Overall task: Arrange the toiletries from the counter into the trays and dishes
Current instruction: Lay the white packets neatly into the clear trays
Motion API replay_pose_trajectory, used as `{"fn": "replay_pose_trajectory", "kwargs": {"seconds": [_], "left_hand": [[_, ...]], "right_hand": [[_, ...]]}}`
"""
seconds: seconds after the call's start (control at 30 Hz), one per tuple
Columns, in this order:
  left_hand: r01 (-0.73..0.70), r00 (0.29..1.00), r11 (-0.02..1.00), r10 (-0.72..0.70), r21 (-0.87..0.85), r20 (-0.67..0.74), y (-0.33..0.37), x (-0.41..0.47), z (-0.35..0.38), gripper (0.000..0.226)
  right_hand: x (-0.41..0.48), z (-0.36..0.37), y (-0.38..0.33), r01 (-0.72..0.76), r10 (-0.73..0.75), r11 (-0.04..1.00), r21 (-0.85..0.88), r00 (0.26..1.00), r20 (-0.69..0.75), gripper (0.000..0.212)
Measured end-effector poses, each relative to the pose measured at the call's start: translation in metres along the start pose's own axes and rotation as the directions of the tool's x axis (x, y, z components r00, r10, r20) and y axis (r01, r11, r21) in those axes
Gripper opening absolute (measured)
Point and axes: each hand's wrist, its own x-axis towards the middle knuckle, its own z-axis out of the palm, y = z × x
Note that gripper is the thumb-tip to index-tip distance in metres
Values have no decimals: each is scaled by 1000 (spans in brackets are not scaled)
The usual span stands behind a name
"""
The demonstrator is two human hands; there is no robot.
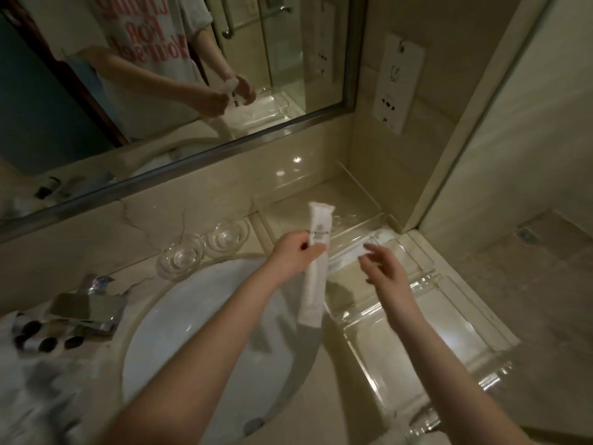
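two hands over counter. left hand (293, 255) pinches long white packet (314, 268) between thumb and curled fingers. right hand (383, 268) loosely spread, empty, above clear tray (417, 284).

The room is dim and yellowish. Past the left hand (293, 253) gripping the white packet (316, 274), small bright spots shine on the stone wall (288, 175). Right of the grip, glare sits on the clear tray (433, 348), and the right hand (383, 266) looks blurry. Far left is dark and smeared.
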Motion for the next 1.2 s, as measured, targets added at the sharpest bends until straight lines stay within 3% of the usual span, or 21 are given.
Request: {"fn": "replay_pose_trajectory", "kwargs": {"seconds": [0.1, 0.2, 0.3, 0.4, 0.5, 0.57, 0.67, 0.77, 0.83, 0.93, 1.0, 1.07, 1.2], "left_hand": [[-111, 961, 962, 40, 250, 272, 14, 7, 11, 34], [-138, 949, 959, 56, 249, 310, 19, 20, 29, 32], [-104, 985, 968, 68, 227, 160, 6, 35, 44, 11], [-75, 997, 854, 51, 514, 61, -22, 40, 50, 38], [-112, 992, 752, 42, 650, 122, -48, 40, 58, 43], [-188, 976, 688, 52, 701, 211, -58, 38, 67, 44], [-261, 955, 612, 50, 746, 293, -67, 37, 80, 46], [-286, 958, 558, 138, 779, 253, -71, 38, 89, 35], [-292, 956, 495, 155, 819, 248, -70, 38, 92, 20], [-297, 954, 464, 169, 835, 246, -71, 37, 99, 36], [-281, 959, 469, 155, 837, 235, -74, 36, 106, 55], [-249, 969, 481, 131, 841, 211, -70, 36, 108, 62], [-232, 962, 496, -13, 837, 274, -69, 43, 108, 60]], "right_hand": [[31, -17, -29, 139, -113, 984, -113, 972, 208, 38], [53, -24, -40, 199, -142, 957, -213, 957, 255, 19], [78, -41, -30, 92, -74, 973, -212, 993, 93, 13], [105, -65, -10, -98, 76, 984, -148, 986, -149, 9], [125, -69, 21, -222, 184, 962, -159, 957, -223, 6], [130, -61, 41, -285, 214, 920, -271, 941, -262, 8], [124, -48, 55, -306, 123, 726, -615, 939, -321, 38], [117, -44, 58, -199, -13, 559, -805, 969, -248, 48], [113, -45, 63, -141, -107, 393, -909, 974, -198, 47], [109, -50, 71, 49, -273, 239, -970, 962, -19, 45], [110, -53, 73, 192, -210, 221, -956, 967, 145, 53], [111, -53, 75, 263, -35, 188, -946, 965, 261, 54], [114, -47, 75, 285, 44, 191, -939, 953, 299, 54]]}}
